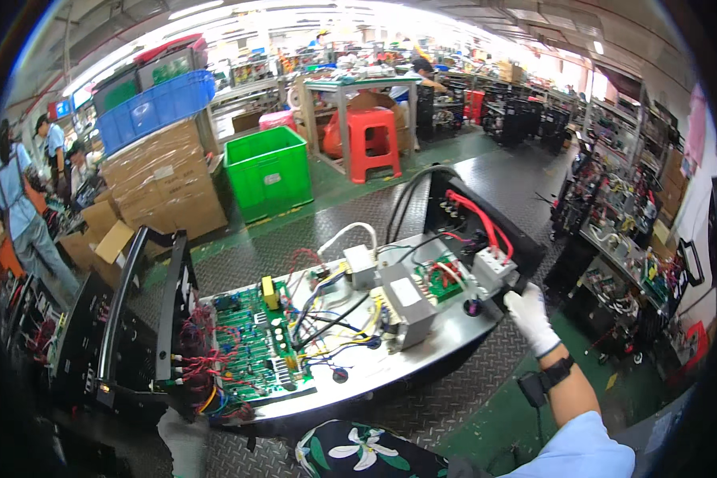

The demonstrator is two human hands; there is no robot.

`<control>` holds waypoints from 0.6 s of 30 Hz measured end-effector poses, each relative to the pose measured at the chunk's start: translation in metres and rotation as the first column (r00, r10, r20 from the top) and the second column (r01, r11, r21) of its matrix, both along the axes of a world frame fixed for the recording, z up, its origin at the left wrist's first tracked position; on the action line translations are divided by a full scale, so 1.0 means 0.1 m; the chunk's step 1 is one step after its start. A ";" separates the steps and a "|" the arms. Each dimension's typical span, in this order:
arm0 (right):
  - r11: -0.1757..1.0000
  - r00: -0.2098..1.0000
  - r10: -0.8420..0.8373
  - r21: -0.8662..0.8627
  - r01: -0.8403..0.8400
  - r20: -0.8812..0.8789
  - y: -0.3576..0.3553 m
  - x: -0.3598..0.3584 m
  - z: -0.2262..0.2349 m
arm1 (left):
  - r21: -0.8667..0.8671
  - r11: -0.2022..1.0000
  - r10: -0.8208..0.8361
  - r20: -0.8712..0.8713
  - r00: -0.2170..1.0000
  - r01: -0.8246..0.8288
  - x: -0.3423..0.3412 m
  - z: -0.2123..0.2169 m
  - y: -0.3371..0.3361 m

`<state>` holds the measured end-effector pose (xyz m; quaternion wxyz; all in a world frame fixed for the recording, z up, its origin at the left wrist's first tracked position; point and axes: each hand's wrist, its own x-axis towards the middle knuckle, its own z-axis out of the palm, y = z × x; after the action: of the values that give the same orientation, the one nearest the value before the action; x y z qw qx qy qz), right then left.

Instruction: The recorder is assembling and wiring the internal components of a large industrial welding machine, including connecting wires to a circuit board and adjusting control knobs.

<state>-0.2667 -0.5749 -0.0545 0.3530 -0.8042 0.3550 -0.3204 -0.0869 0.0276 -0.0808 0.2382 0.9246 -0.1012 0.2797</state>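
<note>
The opened machine (354, 319) lies at a slant across the middle of the view, its boards, wires and grey metal box bared, above a floor of dark ridged metal plate (486, 362). Green floor (486, 426) borders the plate. Beyond stand a green bin (267, 171), a red stool (372, 135) beside a green-topped bench (358, 82), and stacked cardboard boxes (159, 179) with a blue crate (155, 107) on top. People stand at the far left, and shelves (613, 255) crowded with parts line the right. Lamps run along the ceiling.

The right hand, white-gloved (531, 317), is at the machine's right end, fingers bent by the corner; whether they pinch the edge, I cannot tell. The left hand, in a grey-looking glove (182, 438), is in shadow just below the machine's left end; its fingers are hidden, so its grip cannot be told. The machine's underside and whatever supports it are out of sight. Flowered black cloth (366, 450) is cut off below. The far benches blur into glare, and the corners fall into darkness.
</note>
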 end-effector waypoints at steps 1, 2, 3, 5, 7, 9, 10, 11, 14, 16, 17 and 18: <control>1.000 1.000 -0.005 0.004 0.005 -0.031 0.02 -0.03 0.06 | -0.011 1.000 -0.014 -0.010 1.000 0.013 0.00 -0.03 0.00; 0.978 0.939 -0.047 -0.206 -0.026 -0.340 0.06 -0.08 0.16 | 0.000 1.000 0.013 -0.041 0.999 -0.013 0.00 -0.06 0.04; 0.940 0.730 -0.173 -0.331 -0.077 -0.661 0.13 -0.15 0.32 | -0.072 0.995 -0.068 -0.060 0.996 0.064 0.01 -0.10 0.05; 0.878 0.333 0.068 -0.102 -0.467 -0.940 0.40 -0.26 0.74 | -0.116 0.988 -0.108 -0.032 0.994 0.104 0.02 -0.16 0.08; 0.757 0.446 0.605 0.300 -0.581 -0.660 0.76 -0.14 1.14 | -0.227 0.970 -0.107 -0.097 0.990 0.082 0.05 -0.16 0.09; 0.650 0.545 0.740 0.210 -0.730 -0.395 1.10 0.26 1.34 | -0.160 0.984 -0.098 -0.156 0.983 0.073 0.02 -0.10 0.08; 0.471 0.513 0.777 -0.205 -0.858 -0.365 1.23 0.53 1.36 | -0.052 0.996 -0.079 -0.177 0.981 0.071 -0.03 -0.05 0.07; 0.343 0.472 0.804 -0.367 -0.864 -0.360 1.35 0.83 1.33 | 0.093 0.993 -0.049 -0.177 0.983 0.067 -0.07 0.00 0.06; 0.193 0.339 0.874 -0.392 -0.900 -0.347 1.57 1.59 1.11 | 0.050 0.991 -0.107 -0.277 0.955 0.125 -0.18 0.18 0.05; 0.138 0.258 0.749 -0.236 -0.962 -0.610 1.61 1.83 1.07 | 0.125 0.980 -0.128 -0.214 0.968 0.157 -0.20 0.25 0.05; 0.167 0.164 0.575 -0.081 -0.983 -0.802 1.61 1.89 1.08 | 0.167 0.971 -0.140 -0.176 0.974 0.170 -0.19 0.27 0.06; 0.264 0.173 0.738 0.044 -0.963 -0.652 1.61 1.91 1.11 | 0.208 0.962 -0.153 -0.140 0.978 0.180 -0.19 0.28 0.06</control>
<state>-0.0755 -0.4139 0.0568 0.1865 -0.9608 -0.1592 0.1291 -0.1055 0.0333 -0.0524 0.1632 0.9488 -0.1940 0.1886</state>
